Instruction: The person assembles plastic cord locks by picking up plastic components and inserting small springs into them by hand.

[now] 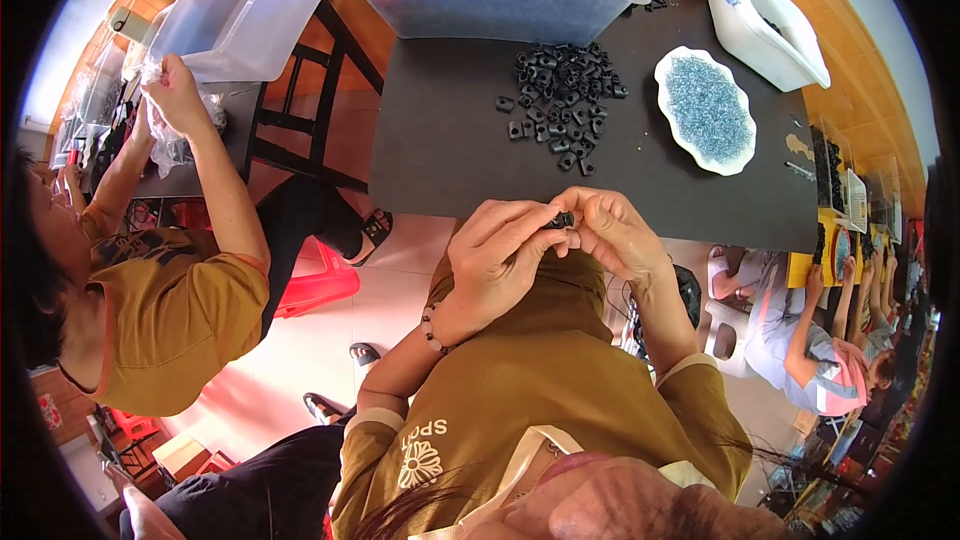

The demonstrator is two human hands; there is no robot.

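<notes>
A small black plastic part (560,221) is held between the fingertips of both hands, just off the near edge of the dark table (450,165). My left hand (502,252) pinches it from the left, thumb and forefinger closed on it. From the other side my right hand (617,235) grips the same piece; its fingers partly hide it. Beyond my hands lies a loose pile of similar black parts (568,90). To the right of that pile is a white scalloped dish (735,153) full of small, shiny, clear-bluish pieces.
A large clear bin (480,12) heaped with black parts stands at the table's far side. A white tub (775,50) sits at the far right. At left, a co-worker (165,300) handles a clear plastic bag beside another bin (245,15). More people (810,350) work at right.
</notes>
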